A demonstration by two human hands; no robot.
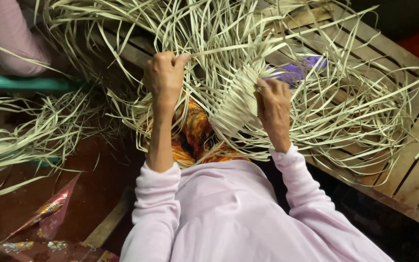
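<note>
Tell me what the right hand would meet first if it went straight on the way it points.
The right hand already touches the woven strip panel; beyond that, probably the purple cloth. Depth is unclear.

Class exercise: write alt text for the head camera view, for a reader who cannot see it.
A person's left hand and right hand grip pale leaf strips around a small woven panel, above a slatted wooden platform.

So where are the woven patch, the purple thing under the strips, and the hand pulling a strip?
Woven patch [236, 104], head view, on its flat plaited middle.
Purple thing [297, 70], head view, on the part showing between strips.
Left hand [165, 75], head view, on the back of the hand, closed on a strip.
</note>
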